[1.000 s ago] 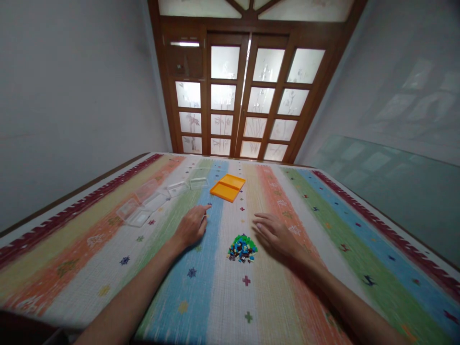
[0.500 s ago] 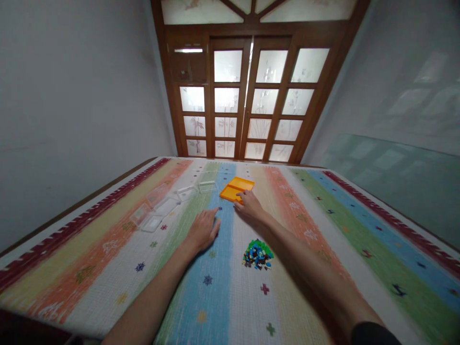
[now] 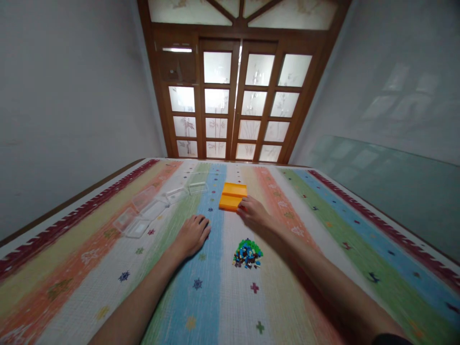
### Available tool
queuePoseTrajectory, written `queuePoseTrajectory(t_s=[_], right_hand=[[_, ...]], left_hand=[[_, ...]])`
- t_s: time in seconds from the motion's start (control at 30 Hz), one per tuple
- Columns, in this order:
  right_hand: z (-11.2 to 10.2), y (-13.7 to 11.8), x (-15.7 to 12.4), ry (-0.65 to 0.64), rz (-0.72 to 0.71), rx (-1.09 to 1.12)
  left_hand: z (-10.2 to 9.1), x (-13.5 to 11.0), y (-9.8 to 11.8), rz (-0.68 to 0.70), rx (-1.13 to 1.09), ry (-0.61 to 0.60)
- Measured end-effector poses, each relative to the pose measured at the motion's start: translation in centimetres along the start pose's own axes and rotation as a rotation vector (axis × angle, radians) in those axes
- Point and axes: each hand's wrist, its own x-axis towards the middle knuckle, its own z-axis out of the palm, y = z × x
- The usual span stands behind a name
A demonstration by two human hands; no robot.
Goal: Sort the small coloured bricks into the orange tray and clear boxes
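Observation:
A shallow orange-yellow plastic case [image 3: 233,189] lies unfolded on the striped cloth, its two halves joined by a ridge. My right hand [image 3: 251,211] is closed at the near right corner of this case, fingers bent over its edge. To the left, my left hand [image 3: 194,235] rests palm down on the blue stripe, holding nothing, its fingers loosely bent and a little apart. Nearer to me than both hands is a small heap of tiny bricks [image 3: 247,253] in green, blue, white and dark colours; neither hand touches it.
Several clear plastic boxes [image 3: 138,228] stand or lie left of my left hand, some open. Another clear box [image 3: 197,188] sits farther back. The striped tablecloth [image 3: 201,306] covers the table. Wooden doors with frosted panes [image 3: 217,100] rise behind it.
The orange-yellow case has turned from a slant to nearly square with me, my right hand at its corner. My left hand's extended finger has drawn in. The whole view has shifted slightly.

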Motion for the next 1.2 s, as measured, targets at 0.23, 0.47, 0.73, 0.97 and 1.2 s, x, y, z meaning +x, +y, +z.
queuePoseTrajectory(t_s=[0.23,0.47,0.73,0.97,1.2], right_hand=[[-1.3,1.1,-5.9,0.108,-0.121,0.110],[-0.3,1.9,-8.9,0.098,-0.135,0.137],[0.2,2.0,-8.8,0.114,-0.109,0.127],[0.2,1.1,-8.9,0.152,-0.122,0.108],[0.3,1.0,-9.3,0.142,-0.090,0.097]], left_hand=[[0.7,-0.1,-0.7,0.036,0.001,0.064],[0.9,-0.1,-0.9,0.032,0.030,0.046],[1.0,0.0,-1.0,0.036,0.032,0.067],[0.8,0.0,-1.0,0.027,0.003,0.067],[0.3,0.4,-1.5,0.041,-0.097,0.111]])
